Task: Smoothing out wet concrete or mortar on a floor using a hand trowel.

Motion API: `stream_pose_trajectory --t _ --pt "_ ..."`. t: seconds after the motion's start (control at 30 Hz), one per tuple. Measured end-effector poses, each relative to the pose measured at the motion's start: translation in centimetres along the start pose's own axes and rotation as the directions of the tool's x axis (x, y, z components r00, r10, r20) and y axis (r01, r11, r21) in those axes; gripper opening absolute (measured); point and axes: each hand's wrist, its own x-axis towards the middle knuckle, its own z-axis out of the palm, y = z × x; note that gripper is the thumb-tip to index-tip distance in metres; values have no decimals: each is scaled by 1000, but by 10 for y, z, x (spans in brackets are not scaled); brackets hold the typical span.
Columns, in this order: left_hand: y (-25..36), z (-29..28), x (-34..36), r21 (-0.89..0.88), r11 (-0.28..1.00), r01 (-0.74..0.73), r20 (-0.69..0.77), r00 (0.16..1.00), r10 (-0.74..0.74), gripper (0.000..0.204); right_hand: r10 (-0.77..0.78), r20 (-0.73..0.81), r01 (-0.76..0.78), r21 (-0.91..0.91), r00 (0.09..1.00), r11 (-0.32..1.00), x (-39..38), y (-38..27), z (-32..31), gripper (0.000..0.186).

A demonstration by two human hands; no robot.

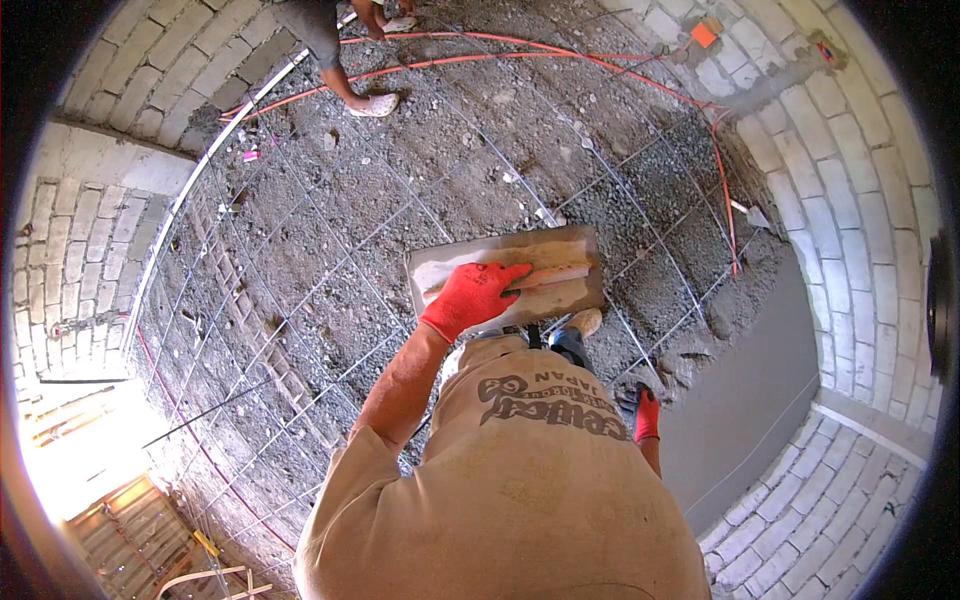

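Note:
In a red glove, my left hand (472, 298) is closed round the bar handle of a wide rectangular hand float (572, 247). Its board is wet and grey-brown, held in front of my body with the handle side up. My right hand (648, 416), also in a red glove, is low at my right side by the edge of a smooth grey concrete strip (720, 400). Its fingers seem curled at a small dark thing, too small and partly hidden to name. My shirt covers part of that forearm.
A steel rebar grid (390, 220) lies over gravel. Orange conduit (480, 57) curves across the far side and down the right. Another person's shoe (375, 106) stands at the far left. Block walls (850, 210) surround the floor. Wooden boards (130, 535) lie lower left.

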Motion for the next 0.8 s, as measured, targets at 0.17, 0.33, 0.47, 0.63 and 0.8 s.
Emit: stream_pose_trajectory --t 0.17,0.33,0.47,0.63,0.8 --pt "-2 2 -9 6 1000 27 -24 999 -27 52 91 28 -93 103 995 990 -26 -48 27 38" --pt "-3 3 -4 12 1000 1 -37 999 0 54 111 9 -111 147 994 983 -33 -49 25 40" --pt "-5 3 -7 20 1000 -13 -36 999 14 54 139 6 -139 138 990 981 -41 -62 34 42" --pt "-4 2 -4 11 1000 -29 -46 999 29 54 164 48 -169 131 985 977 -34 -51 27 47" --pt "-4 1 -5 22 1000 -13 -29 999 13 53 147 56 -154 173 988 973 -33 -52 28 46"
